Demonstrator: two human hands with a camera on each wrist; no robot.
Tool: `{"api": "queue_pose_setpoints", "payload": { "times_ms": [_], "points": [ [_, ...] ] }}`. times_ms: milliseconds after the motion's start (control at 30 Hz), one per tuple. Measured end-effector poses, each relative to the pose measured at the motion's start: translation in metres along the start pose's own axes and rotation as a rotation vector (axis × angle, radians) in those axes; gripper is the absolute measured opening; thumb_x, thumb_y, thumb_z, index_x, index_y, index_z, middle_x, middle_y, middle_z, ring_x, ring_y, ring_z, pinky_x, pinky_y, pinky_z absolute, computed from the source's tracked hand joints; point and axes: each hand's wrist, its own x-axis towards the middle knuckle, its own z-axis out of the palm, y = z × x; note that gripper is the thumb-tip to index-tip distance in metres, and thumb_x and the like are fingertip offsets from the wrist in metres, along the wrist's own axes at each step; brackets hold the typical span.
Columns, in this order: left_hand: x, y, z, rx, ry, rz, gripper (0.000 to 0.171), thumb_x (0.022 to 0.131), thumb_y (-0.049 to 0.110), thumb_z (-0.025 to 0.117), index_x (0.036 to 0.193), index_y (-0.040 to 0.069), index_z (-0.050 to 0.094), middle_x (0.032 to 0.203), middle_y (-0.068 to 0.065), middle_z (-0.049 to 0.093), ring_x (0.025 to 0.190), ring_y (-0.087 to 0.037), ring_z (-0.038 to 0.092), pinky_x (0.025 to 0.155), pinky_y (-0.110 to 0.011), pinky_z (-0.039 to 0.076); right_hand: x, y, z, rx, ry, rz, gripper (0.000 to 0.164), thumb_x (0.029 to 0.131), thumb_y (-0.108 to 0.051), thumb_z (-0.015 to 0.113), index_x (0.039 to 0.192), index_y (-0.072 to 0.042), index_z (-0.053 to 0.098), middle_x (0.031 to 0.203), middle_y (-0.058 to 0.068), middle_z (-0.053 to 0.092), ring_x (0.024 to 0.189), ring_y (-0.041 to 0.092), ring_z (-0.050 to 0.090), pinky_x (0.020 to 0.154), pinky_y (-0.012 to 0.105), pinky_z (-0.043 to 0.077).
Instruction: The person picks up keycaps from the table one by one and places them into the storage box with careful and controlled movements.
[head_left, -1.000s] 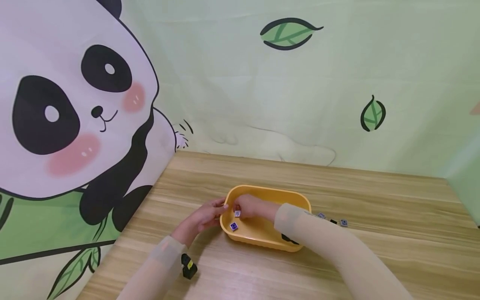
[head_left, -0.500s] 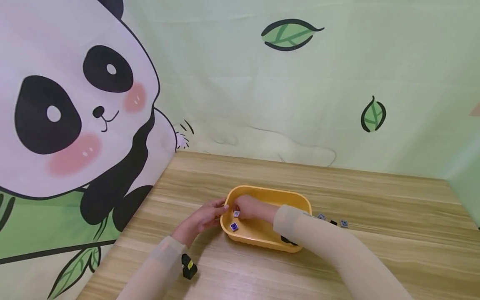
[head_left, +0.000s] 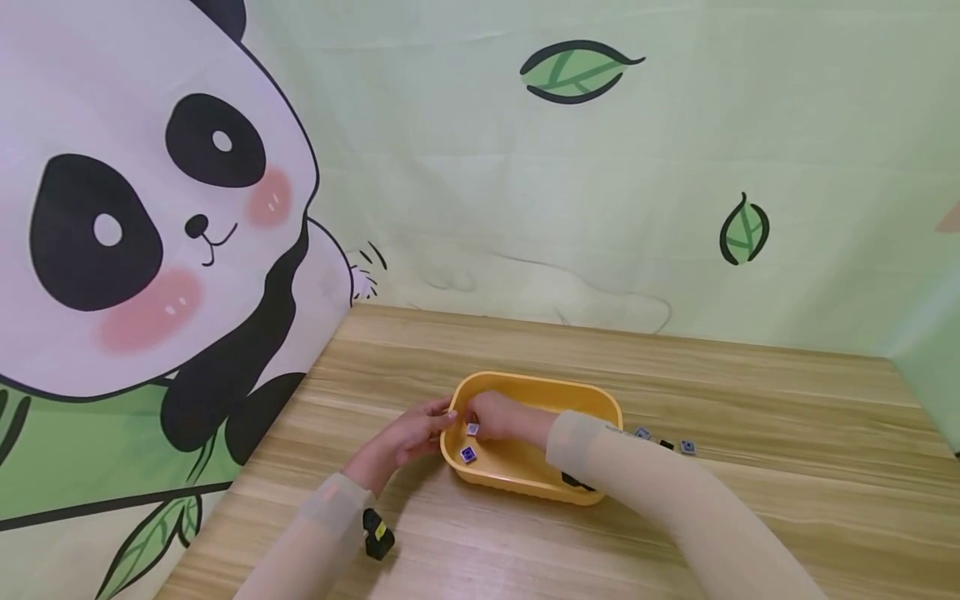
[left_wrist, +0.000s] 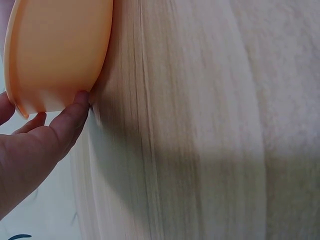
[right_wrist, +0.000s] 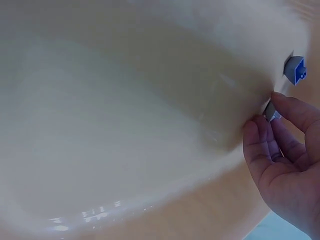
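Observation:
A yellow-orange plastic bin (head_left: pixel 540 381) stands on the wooden table. My left hand (head_left: pixel 411 429) grips its left end, thumb at the rim and fingers against the outer wall (left_wrist: pixel 62 60). Inside the bin, my right hand (head_left: pixel 497 415) reaches to the left end. Its thumb and fingers pinch a small grey keycap (right_wrist: pixel 270 111) close to the bin's floor, partly hidden by the fingertips. Beside it lies another keycap (right_wrist: pixel 295 70), grey outside with a blue hollow underside turned up; in the head view this keycap (head_left: pixel 468 455) is nearer the front wall.
Right of the bin, partly behind the right sleeve (head_left: pixel 645 462), lie a bluish keycap (head_left: pixel 642 433), a small black piece (head_left: pixel 667 444) and a grey-blue keycap (head_left: pixel 687 447). A panda-printed cloth (head_left: pixel 225 242) borders the table at the left, with a pale green backdrop (head_left: pixel 465 167) behind.
The keycap at the right fingertips has shifted very slightly. Both hands and the bin stay in place.

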Motion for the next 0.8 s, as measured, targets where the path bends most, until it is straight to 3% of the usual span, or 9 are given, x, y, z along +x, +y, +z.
{"api": "queue_pose_setpoints", "payload": {
  "times_ms": [200,333,433,633,800],
  "points": [
    [0.001,0.000,-0.001,0.000,0.007,-0.002,0.057,0.109,0.013,0.042,0.161,-0.001,0.023,0.158,-0.031,0.039,0.133,-0.027,0.050,0.114,-0.047,0.049,-0.004,-0.005,-0.012,-0.017,-0.025,0.010,0.023,0.080,0.000,0.076,0.103,0.003,0.074,0.095,0.015,0.075,0.084,0.024,0.064,0.082,0.033,0.055],
    [0.001,0.000,-0.001,0.001,0.010,-0.006,0.057,0.109,0.013,0.042,0.161,-0.001,0.023,0.157,-0.031,0.040,0.133,-0.027,0.051,0.115,-0.048,0.048,-0.008,-0.006,-0.026,0.001,-0.028,-0.009,0.027,0.082,0.000,0.074,0.109,0.005,0.074,0.093,0.016,0.076,0.076,0.018,0.061,0.073,0.025,0.054],
    [0.001,0.001,0.000,-0.001,0.017,-0.016,0.056,0.109,0.013,0.042,0.161,-0.001,0.024,0.157,-0.031,0.040,0.134,-0.029,0.051,0.115,-0.048,0.048,-0.011,-0.005,-0.040,0.040,-0.027,-0.014,0.029,0.082,0.001,0.072,0.111,0.005,0.073,0.085,0.014,0.074,0.067,0.010,0.052,0.062,0.016,0.044],
    [-0.001,0.001,0.000,-0.002,0.019,-0.023,0.056,0.110,0.014,0.042,0.161,-0.002,0.024,0.158,-0.032,0.040,0.142,-0.038,0.047,0.116,-0.051,0.046,-0.023,-0.011,-0.068,0.078,0.009,-0.028,0.030,0.085,-0.003,0.072,0.114,0.005,0.073,0.090,0.012,0.074,0.075,0.010,0.058,0.068,0.015,0.047],
    [0.000,-0.001,0.000,-0.004,0.011,-0.012,0.057,0.109,0.013,0.042,0.161,-0.002,0.023,0.157,-0.033,0.040,0.140,-0.035,0.049,0.116,-0.051,0.046,-0.035,-0.011,-0.085,0.092,0.049,-0.034,0.031,0.086,-0.005,0.070,0.116,0.003,0.073,0.093,0.011,0.075,0.082,0.012,0.063,0.074,0.018,0.051]
  ]
}}
